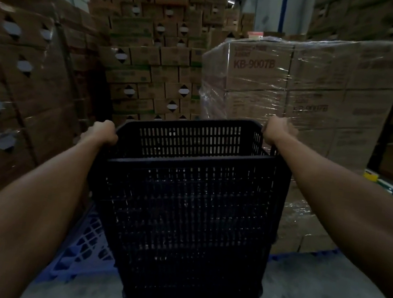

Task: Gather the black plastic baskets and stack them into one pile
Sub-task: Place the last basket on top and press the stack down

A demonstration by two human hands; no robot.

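Frame center: top basket sits nested in tall pile of black baskets, so stacking looks mostly done; can't tell if more remain. Left hand & right hand each clamped on top rim. Grey concrete floor, blue pallet lower left, wrapped cartons behind.

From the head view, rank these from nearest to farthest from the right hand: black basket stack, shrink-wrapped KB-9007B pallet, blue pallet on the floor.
1. Black basket stack: the right hand grips its top right rim.
2. Shrink-wrapped KB-9007B pallet: just behind the hand.
3. Blue pallet: low on the left floor.
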